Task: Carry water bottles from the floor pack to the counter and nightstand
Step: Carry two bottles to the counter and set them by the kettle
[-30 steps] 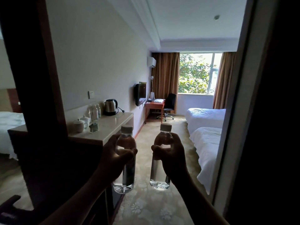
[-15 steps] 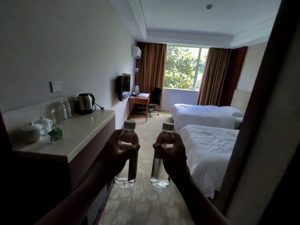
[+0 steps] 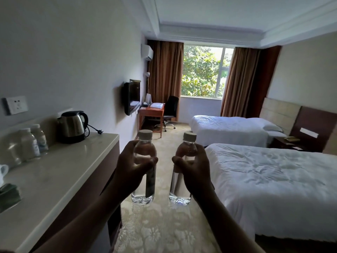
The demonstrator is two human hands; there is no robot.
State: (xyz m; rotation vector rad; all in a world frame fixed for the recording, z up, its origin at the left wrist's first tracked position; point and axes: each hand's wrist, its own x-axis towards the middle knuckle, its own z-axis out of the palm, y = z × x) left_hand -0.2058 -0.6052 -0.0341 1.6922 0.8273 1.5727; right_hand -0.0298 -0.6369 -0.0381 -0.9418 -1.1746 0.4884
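Note:
My left hand (image 3: 132, 168) grips a clear water bottle (image 3: 143, 195) with a pale cap, held upright at chest height over the carpet. My right hand (image 3: 194, 171) grips a second, similar water bottle (image 3: 179, 195), also upright, just right of the first. The pale counter (image 3: 60, 172) runs along the wall to my left, its near corner beside my left hand. Two more bottles (image 3: 33, 143) stand at the counter's back. The dark nightstand (image 3: 284, 143) sits between the two beds at the far right. The floor pack is out of view.
On the counter stand a steel kettle (image 3: 73, 126), a white cup (image 3: 3, 170) and a green box (image 3: 9, 195). Two white beds (image 3: 273, 179) fill the right side. A desk (image 3: 152, 114) and office chair (image 3: 171, 110) stand by the window. Patterned carpet (image 3: 160, 230) runs between counter and bed.
I have walked further into the room, past the door frame. The counter is now close on my left and the nightstand has come into view. Both bottles stay held in front.

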